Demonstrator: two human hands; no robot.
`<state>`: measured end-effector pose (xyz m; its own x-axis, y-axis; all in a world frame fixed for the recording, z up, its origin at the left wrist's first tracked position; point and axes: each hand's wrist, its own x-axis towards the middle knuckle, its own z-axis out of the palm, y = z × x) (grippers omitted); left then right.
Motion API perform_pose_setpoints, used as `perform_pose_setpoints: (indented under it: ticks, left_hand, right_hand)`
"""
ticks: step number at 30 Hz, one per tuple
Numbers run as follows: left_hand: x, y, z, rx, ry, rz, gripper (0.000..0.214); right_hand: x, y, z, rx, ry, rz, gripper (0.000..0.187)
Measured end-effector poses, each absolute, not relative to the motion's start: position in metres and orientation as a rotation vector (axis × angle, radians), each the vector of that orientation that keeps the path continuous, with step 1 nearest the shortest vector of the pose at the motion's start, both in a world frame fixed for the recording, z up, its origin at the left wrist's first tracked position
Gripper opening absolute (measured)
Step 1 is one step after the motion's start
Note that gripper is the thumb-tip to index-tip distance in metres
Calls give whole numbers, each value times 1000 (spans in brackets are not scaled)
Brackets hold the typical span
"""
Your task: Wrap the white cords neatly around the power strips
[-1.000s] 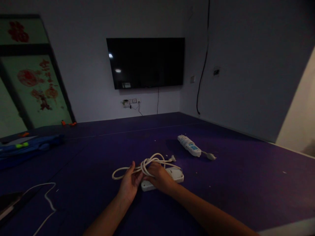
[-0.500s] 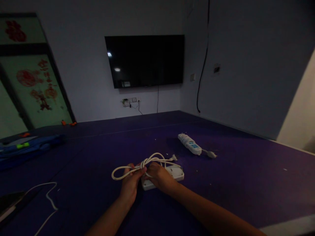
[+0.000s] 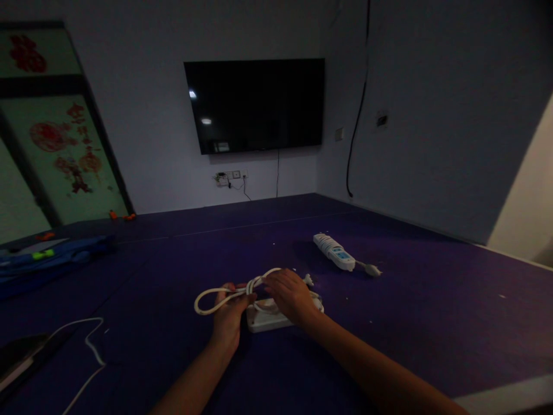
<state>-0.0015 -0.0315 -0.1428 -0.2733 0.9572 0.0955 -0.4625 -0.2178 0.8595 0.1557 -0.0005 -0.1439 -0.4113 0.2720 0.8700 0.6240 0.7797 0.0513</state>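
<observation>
A white power strip (image 3: 268, 321) lies on the purple surface in front of me. Its white cord (image 3: 209, 292) is gathered in loops above the strip, with one loop sticking out to the left. My left hand (image 3: 231, 314) is closed around the bundled cord at the strip's left end. My right hand (image 3: 290, 293) is over the strip, its fingers bent against the cord loops; the fingertips are partly hidden. The cord's plug (image 3: 308, 280) shows just beyond my right hand.
A second power strip (image 3: 334, 253), wrapped in its own cord, lies farther right. Blue cloth (image 3: 64, 253) is at the far left. A thin white cable (image 3: 91, 346) runs from a dark flat object (image 3: 26, 357) at the near left. A television (image 3: 259, 106) hangs on the wall.
My right hand has risen from low on the strip to the top of the cord loops, now covering part of them. My left hand keeps its hold.
</observation>
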Motion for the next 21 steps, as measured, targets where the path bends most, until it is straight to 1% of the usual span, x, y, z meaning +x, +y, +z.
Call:
perform_pose_setpoints:
  ticks: [2,6,9,14,17,21]
  left_hand:
    - [-1,-33,-142,813,902,1715,48]
    - [0,-38,-137,868,886,1717,48]
    - [2,-40,-135,910,888,1728,48]
    - [4,-43,-137,903,910,1747,48]
    - [6,-43,-140,889,989,1722,44]
    - [6,-46,-141,1038,1096,1532,34]
  right_hand:
    - [156,0,-144,-757,-1943,-505,25]
    - [153,2,-147,-814,-2019,-538,33]
    - [152,3,-149,-815,-2010,-551,32]
    - [151,5,-148,-801,-1937,-599,24]
    - [151,5,-149,-801,-1918,-640,27]
    - [151,5,-151,-852,-1927,-656,34]
